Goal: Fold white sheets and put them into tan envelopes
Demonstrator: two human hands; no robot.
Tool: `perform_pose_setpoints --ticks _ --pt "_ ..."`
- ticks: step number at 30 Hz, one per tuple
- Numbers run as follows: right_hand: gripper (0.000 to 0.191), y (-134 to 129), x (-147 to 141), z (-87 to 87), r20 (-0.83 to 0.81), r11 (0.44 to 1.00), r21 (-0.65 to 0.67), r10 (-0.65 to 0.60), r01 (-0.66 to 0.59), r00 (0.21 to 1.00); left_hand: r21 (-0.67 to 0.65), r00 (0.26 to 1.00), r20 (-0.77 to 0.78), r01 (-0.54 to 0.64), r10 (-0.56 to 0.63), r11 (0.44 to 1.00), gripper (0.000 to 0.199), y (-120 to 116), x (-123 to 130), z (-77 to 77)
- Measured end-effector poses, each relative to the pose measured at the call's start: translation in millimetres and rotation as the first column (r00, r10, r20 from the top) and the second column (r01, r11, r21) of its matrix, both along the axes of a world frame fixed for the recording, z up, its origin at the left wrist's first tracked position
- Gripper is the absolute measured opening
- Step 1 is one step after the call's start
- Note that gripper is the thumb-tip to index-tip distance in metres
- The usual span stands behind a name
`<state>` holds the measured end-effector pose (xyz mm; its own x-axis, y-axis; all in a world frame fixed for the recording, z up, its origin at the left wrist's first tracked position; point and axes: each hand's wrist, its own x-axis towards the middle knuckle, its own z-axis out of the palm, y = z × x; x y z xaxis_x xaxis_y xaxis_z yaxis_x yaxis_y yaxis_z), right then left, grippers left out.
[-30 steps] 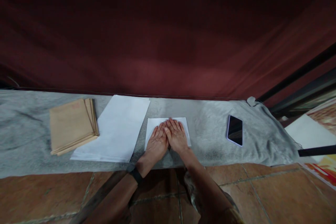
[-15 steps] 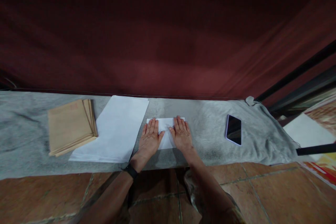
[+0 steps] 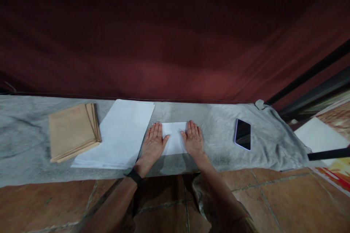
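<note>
A small white paper (image 3: 175, 139) lies flat on the grey cloth between my two hands. My left hand (image 3: 153, 145) rests palm down over its left edge, fingers stretched forward and the thumb out on the paper. On the opposite edge lies my right hand (image 3: 194, 141), also flat, with its thumb pointing inward. Neither hand grips anything. Larger white sheets (image 3: 117, 134) lie in a stack left of my left hand. Brown envelopes (image 3: 72, 129) are piled further left, partly over those sheets.
A phone (image 3: 243, 134) with a pale purple edge lies on the grey cloth (image 3: 218, 116) to the right. Dark red fabric (image 3: 164, 62) hangs behind. Dark bars (image 3: 325, 155) and printed sheets stand at the far right, above a tiled floor (image 3: 295, 200).
My hands have slid apart, the left slightly leftward and the right to the right, uncovering more of the small paper. The creases between the thumbs look flatter now.
</note>
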<state>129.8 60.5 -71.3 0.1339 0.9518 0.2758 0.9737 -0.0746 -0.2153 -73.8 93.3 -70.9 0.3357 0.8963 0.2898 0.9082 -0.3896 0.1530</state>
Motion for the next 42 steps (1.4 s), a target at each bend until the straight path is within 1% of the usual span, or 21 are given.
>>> perform_pose_setpoints --ticks 7,10,12,15,17,19,22,25,30,34,39,42 --pt "0.065 -2 3 0.1 0.003 1.000 0.007 -0.028 0.028 1.000 -0.014 1.000 -0.022 -0.012 0.012 1.000 0.073 -1 0 5.5" --pt "0.064 -1 2 1.9 0.001 1.000 0.012 -0.025 0.025 1.000 -0.007 1.000 -0.020 -0.004 0.004 1.000 0.072 -8 4 11.0" --pt "0.062 -1 1 6.5 -0.009 1.000 0.012 -0.028 0.028 1.000 -0.002 0.997 -0.014 0.079 -0.079 0.997 0.069 -17 11 14.8" --pt "0.055 1 2 18.9 -0.035 0.997 -0.016 -0.081 0.080 0.996 -0.016 0.964 -0.016 0.264 -0.264 0.964 0.066 -34 22 18.7" --pt "0.052 1 4 28.6 -0.046 0.988 -0.066 -0.141 0.138 0.989 -0.040 0.945 -0.022 0.326 -0.328 0.944 0.065 -42 26 19.8" --pt "0.047 0 6 36.5 -0.055 0.975 -0.129 -0.189 0.181 0.980 -0.059 0.935 -0.024 0.351 -0.353 0.934 0.064 -44 26 20.1" --pt "0.040 -2 11 42.3 -0.074 0.957 -0.199 -0.230 0.212 0.970 -0.066 0.926 -0.020 0.374 -0.376 0.925 0.066 -41 23 20.0" --pt "0.037 -5 13 42.1 -0.087 0.946 -0.231 -0.251 0.225 0.964 -0.072 0.922 -0.026 0.385 -0.387 0.920 0.065 -38 20 20.2" --pt "0.041 -8 18 39.7 -0.152 0.949 -0.262 -0.221 0.176 0.963 -0.086 0.924 -0.038 0.377 -0.381 0.922 0.065 -39 22 22.7" --pt "0.039 -8 22 38.9 -0.179 0.946 -0.285 -0.208 0.152 0.962 -0.086 0.919 -0.026 0.391 -0.395 0.916 0.064 -39 22 23.2" --pt "0.039 -9 24 38.2 -0.151 0.948 -0.268 -0.219 0.173 0.964 -0.066 0.919 -0.016 0.393 -0.394 0.917 0.063 -38 21 20.4" --pt "0.041 -8 22 39.9 -0.122 0.966 -0.173 -0.213 0.190 0.969 -0.066 0.918 -0.011 0.396 -0.397 0.916 0.063 -39 22 20.5"
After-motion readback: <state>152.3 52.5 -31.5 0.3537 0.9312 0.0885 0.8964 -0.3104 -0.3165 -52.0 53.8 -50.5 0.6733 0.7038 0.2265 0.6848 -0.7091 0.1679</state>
